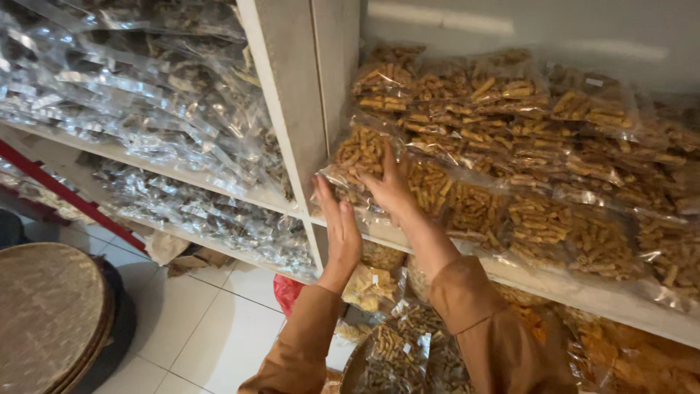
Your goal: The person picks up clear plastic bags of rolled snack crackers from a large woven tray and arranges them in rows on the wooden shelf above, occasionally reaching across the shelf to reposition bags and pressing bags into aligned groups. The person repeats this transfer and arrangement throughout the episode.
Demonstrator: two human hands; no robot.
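Clear plastic bags of golden stick snacks [510, 138] are piled on a white shelf [583, 292] at the right. My right hand [390, 186] lies flat, fingers spread, against the front of the leftmost bag [361, 153] in the pile. My left hand [340, 230] is held upright with its palm against the left end of that same bag, beside the white shelf post [292, 102]. Both arms wear brown sleeves. Neither hand is closed around anything.
Left of the post, two shelves hold heaps of clear bags with dark snacks [146, 95]. Below my arms sit more snack bags [394, 350] and something red [288, 292]. A round woven tray [47, 314] rests on the white tile floor [211, 328] at the left.
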